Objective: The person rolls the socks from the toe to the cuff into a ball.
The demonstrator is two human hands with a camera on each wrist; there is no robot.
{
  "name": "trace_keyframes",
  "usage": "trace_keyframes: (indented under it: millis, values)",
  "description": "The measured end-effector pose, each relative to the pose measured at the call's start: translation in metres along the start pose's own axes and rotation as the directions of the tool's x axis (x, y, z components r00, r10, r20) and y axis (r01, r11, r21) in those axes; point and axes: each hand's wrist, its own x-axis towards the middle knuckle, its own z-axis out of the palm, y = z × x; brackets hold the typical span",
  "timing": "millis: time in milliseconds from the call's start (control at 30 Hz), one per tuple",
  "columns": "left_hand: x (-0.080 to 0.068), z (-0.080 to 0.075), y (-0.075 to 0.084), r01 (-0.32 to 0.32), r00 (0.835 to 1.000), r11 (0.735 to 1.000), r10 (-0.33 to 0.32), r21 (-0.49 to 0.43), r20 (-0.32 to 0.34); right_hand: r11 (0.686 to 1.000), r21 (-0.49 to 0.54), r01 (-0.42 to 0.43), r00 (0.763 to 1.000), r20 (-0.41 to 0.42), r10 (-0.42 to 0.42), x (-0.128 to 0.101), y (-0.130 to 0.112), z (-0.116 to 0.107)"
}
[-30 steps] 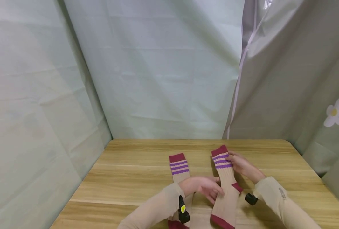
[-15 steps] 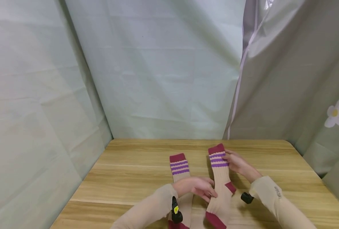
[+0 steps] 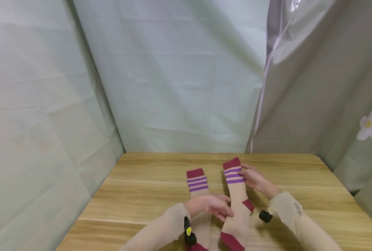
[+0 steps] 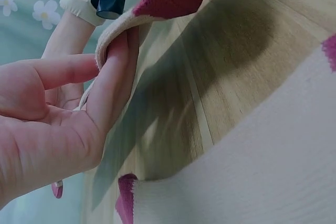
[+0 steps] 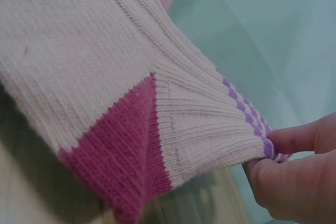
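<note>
A beige sock point(image 3: 237, 209) with a maroon cuff, heel and toe and purple stripes hangs over the table. My right hand point(image 3: 257, 179) pinches its striped cuff edge between thumb and fingers; the right wrist view shows the knit point(image 5: 79, 40) drawn taut toward that hand point(image 5: 296, 171). At the foot's left edge, my left hand point(image 3: 211, 205) pinches the fabric, thumb on one side and fingers on the other in the left wrist view. A matching sock point(image 3: 199, 186) lies flat on the table to the left, partly hidden under my left forearm.
The wooden table point(image 3: 142, 195) has a pale seam running across it. Light curtains point(image 3: 179, 87) rise behind its back edge and at both sides. A black wrist camera point(image 3: 265, 216) hangs below the right cuff, and another point(image 3: 190, 235) sits at the left.
Both hands have carried the held sock leftward, closer to the matching one. The matching sock stays in place.
</note>
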Motion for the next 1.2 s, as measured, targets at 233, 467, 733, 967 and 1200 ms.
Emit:
trace_keyframes:
  millis: [233, 467, 733, 967, 1200]
  values:
    - [-0.005, -0.005, -0.003, -0.005, 0.999, 1.0, 0.005, -0.003, -0.042, 1.0, 0.013, -0.005, 1.0, -0.003, 0.005, 0.003, 0.0, 0.007]
    - [-0.012, -0.012, 0.0, -0.045, 0.999, 0.999, 0.045, 0.013, -0.025, 1.0, 0.011, -0.006, 1.0, -0.02, 0.006, 0.007, -0.002, 0.014]
    - [-0.021, -0.021, -0.002, -0.049, 0.999, 0.999, 0.049, 0.016, -0.022, 1.0, 0.004, -0.012, 1.0, -0.015, 0.012, 0.009, -0.002, 0.023]
    - [-0.025, -0.03, -0.008, -0.064, 0.998, 0.998, 0.064, 0.012, -0.006, 1.0, 0.021, -0.013, 1.0, 0.021, 0.013, 0.016, -0.002, 0.031]
    - [-0.033, -0.039, -0.014, -0.072, 0.997, 0.997, 0.072, -0.019, 0.035, 1.0, 0.027, 0.002, 0.998, 0.068, -0.004, 0.02, -0.003, 0.04]
